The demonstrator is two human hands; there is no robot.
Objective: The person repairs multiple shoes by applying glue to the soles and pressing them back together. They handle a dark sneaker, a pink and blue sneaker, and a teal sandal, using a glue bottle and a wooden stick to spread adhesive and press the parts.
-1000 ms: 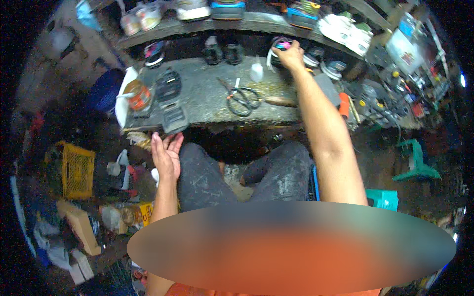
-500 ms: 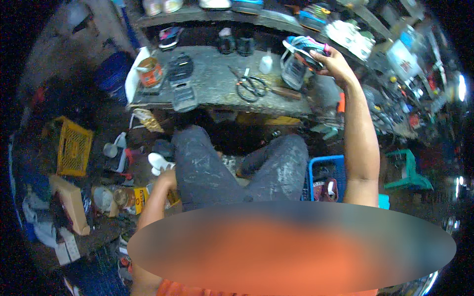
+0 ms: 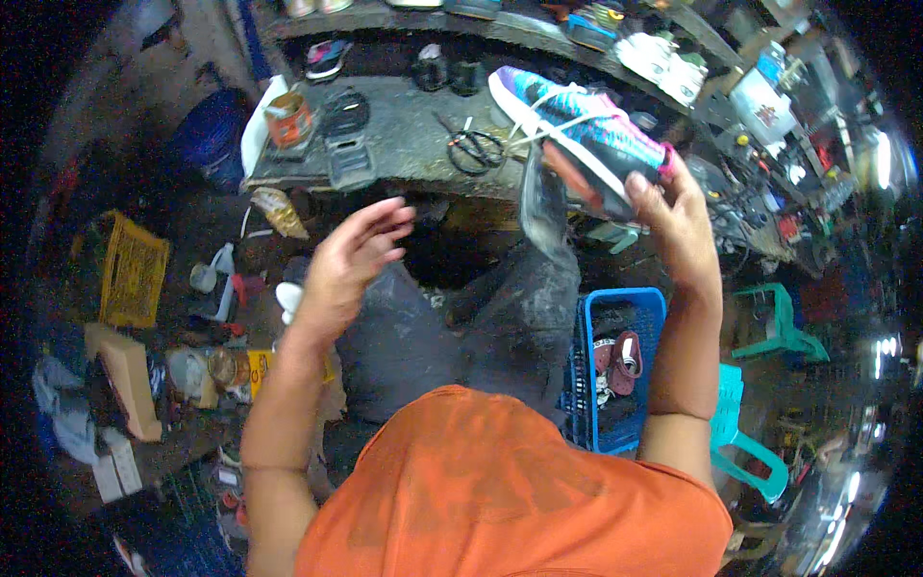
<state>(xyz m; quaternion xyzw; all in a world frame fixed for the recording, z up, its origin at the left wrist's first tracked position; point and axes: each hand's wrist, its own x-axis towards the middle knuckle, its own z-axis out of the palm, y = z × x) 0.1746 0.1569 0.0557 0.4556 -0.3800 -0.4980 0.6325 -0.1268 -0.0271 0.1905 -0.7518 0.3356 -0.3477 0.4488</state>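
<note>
- Blue basket [image 3: 657,310]: low on the right, maroon shoes [image 3: 626,365] inside.
- Colourful shoe [image 3: 588,117]: brought closer since a moment ago, above the bench [image 3: 404,135] edge, so likely easier to handle.
- Right hand [image 3: 681,219]: gripping its heel.
- Left hand [image 3: 351,262]: newly raised, empty, fingers spread.
- Orange can [image 3: 291,127]: on the bench, contents unclear.
</note>
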